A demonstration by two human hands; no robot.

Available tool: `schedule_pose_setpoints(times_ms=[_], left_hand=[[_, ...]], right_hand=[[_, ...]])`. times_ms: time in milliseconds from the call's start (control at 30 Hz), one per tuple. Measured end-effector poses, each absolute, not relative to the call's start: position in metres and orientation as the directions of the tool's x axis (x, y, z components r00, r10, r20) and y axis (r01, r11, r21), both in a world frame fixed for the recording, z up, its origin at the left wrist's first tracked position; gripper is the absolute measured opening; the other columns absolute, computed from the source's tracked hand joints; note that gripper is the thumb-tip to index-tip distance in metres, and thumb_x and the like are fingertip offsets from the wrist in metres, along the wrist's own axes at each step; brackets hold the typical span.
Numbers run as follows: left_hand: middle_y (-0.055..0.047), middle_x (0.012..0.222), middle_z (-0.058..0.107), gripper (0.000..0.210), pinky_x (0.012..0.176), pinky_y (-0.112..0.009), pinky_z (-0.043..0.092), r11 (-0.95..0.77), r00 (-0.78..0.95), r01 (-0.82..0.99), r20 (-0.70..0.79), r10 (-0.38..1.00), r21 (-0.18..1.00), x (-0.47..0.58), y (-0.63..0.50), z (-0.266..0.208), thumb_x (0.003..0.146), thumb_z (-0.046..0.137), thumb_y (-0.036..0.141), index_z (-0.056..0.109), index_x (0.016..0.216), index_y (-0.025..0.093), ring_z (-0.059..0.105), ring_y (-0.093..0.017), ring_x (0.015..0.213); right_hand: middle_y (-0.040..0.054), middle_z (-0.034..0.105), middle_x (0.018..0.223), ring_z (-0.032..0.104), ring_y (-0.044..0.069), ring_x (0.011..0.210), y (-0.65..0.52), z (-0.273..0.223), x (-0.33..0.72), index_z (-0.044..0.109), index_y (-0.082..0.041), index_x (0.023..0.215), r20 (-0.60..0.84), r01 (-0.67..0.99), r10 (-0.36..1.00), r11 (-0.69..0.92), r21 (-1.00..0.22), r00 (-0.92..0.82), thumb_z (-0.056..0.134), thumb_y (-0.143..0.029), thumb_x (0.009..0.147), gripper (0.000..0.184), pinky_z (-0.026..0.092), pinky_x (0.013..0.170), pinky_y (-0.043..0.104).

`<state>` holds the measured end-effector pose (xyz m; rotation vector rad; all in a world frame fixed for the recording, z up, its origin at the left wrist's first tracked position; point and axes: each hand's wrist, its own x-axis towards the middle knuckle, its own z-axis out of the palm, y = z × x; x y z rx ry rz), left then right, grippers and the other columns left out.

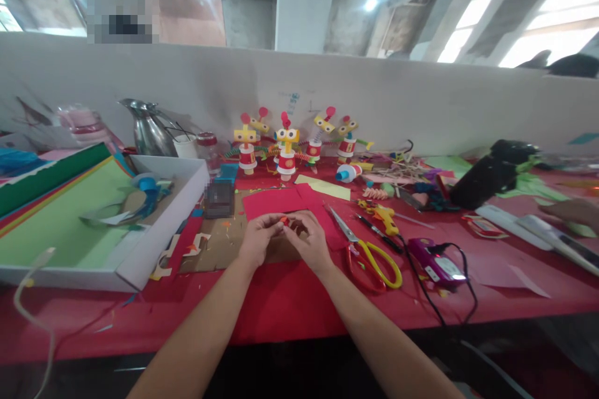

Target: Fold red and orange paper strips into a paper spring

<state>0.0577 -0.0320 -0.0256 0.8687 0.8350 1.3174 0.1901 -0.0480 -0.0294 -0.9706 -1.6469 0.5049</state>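
My left hand [258, 240] and my right hand [309, 243] meet over a brown cardboard sheet [210, 246]. Between their fingertips is a small red piece [284, 221], perhaps paper, too small to make out its shape. Both hands pinch it. Just behind them lies red paper [276, 201]. To the right of my right hand rest large scissors [358, 243] with one red and one yellow handle, blades apart. A black pen [379, 234] and a yellow glue gun [386, 219] lie farther right.
Several paper-cup figures [286, 159] with yellow heads stand at the back, near a toppled one [349, 173]. On the left are a white box [163, 230] of coloured paper and a metal jug [148, 128]. A purple corded device [435, 262] sits right. Another person's hand [573, 212] shows far right.
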Motion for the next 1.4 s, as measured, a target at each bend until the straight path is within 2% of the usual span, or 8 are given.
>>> schedule_pose_setpoints(times_ms=[167,300,400,600,800,933,1133,1400], left_hand=[[0.001,0.064,0.062,0.033,0.054,-0.018,0.041,0.194,0.207,-0.516,-0.098,0.973,0.834,0.051,-0.031,-0.022,0.051,0.079,0.014,0.065,0.080,0.015,0.056,-0.008,0.056],[0.005,0.058,0.057,0.037,0.056,-0.018,0.044,0.306,0.327,-0.531,-0.143,0.934,0.790,0.046,-0.033,-0.018,0.049,0.078,0.006,0.061,0.080,0.016,0.055,-0.007,0.054],[0.004,0.062,0.058,0.034,0.060,-0.018,0.047,0.349,0.353,-0.545,-0.169,0.920,0.763,0.046,-0.034,-0.018,0.053,0.076,0.003,0.060,0.080,0.016,0.058,-0.007,0.057],[0.000,0.075,0.061,0.023,0.065,-0.019,0.048,0.358,0.353,-0.593,-0.167,0.921,0.722,0.050,-0.034,-0.021,0.063,0.072,0.006,0.061,0.082,0.015,0.059,-0.008,0.064],[0.003,0.066,0.058,0.024,0.061,-0.016,0.045,0.326,0.344,-0.624,-0.125,0.931,0.710,0.051,-0.028,-0.028,0.057,0.073,-0.001,0.061,0.072,0.014,0.053,-0.005,0.057],[0.004,0.063,0.057,0.026,0.057,-0.015,0.044,0.318,0.331,-0.621,-0.127,0.935,0.716,0.051,-0.028,-0.029,0.053,0.076,0.002,0.059,0.069,0.014,0.052,-0.005,0.055],[0.003,0.071,0.060,0.030,0.058,-0.016,0.045,0.303,0.344,-0.623,-0.095,0.934,0.721,0.055,-0.036,-0.020,0.057,0.076,0.008,0.060,0.080,0.017,0.058,-0.007,0.061],[0.002,0.071,0.060,0.025,0.064,-0.020,0.047,0.336,0.376,-0.642,-0.099,0.922,0.689,0.055,-0.035,-0.025,0.060,0.075,0.008,0.061,0.078,0.017,0.059,-0.008,0.065]], right_hand=[[0.0064,0.055,0.101,0.057,0.015,0.080,-0.048,-0.028,0.193,0.061,-0.027,0.113,0.611,0.334,0.778,0.620,-0.710,-0.146,0.058,-0.026,0.082,0.031,0.050,0.070,0.028],[0.0065,0.057,0.102,0.057,0.018,0.092,-0.047,-0.029,0.193,0.064,-0.026,0.109,0.646,0.329,0.743,0.662,-0.673,-0.173,0.058,-0.023,0.082,0.028,0.048,0.082,0.032],[0.0062,0.061,0.099,0.057,0.018,0.095,-0.045,-0.030,0.193,0.065,-0.024,0.103,0.649,0.302,0.740,0.669,-0.679,-0.178,0.056,-0.018,0.082,0.023,0.047,0.086,0.033],[0.0062,0.063,0.097,0.056,0.020,0.094,-0.043,-0.031,0.194,0.066,-0.024,0.099,0.626,0.353,0.764,0.636,-0.686,-0.158,0.055,-0.015,0.082,0.022,0.046,0.085,0.035],[0.0049,0.066,0.097,0.056,0.020,0.093,-0.048,-0.023,0.192,0.065,-0.025,0.100,0.637,0.349,0.748,0.656,-0.669,-0.184,0.060,-0.021,0.081,0.020,0.043,0.086,0.036],[0.0040,0.067,0.095,0.057,0.020,0.092,-0.050,-0.019,0.192,0.064,-0.025,0.099,0.640,0.348,0.741,0.666,-0.660,-0.203,0.058,-0.021,0.082,0.019,0.043,0.085,0.035],[0.0036,0.067,0.092,0.057,0.020,0.090,-0.047,-0.022,0.194,0.064,-0.025,0.096,0.651,0.396,0.744,0.649,-0.650,-0.149,0.056,-0.017,0.082,0.018,0.042,0.086,0.036],[0.0041,0.066,0.093,0.056,0.020,0.091,-0.047,-0.024,0.192,0.064,-0.025,0.098,0.675,0.369,0.727,0.665,-0.649,-0.124,0.054,-0.020,0.083,0.018,0.043,0.085,0.036]])
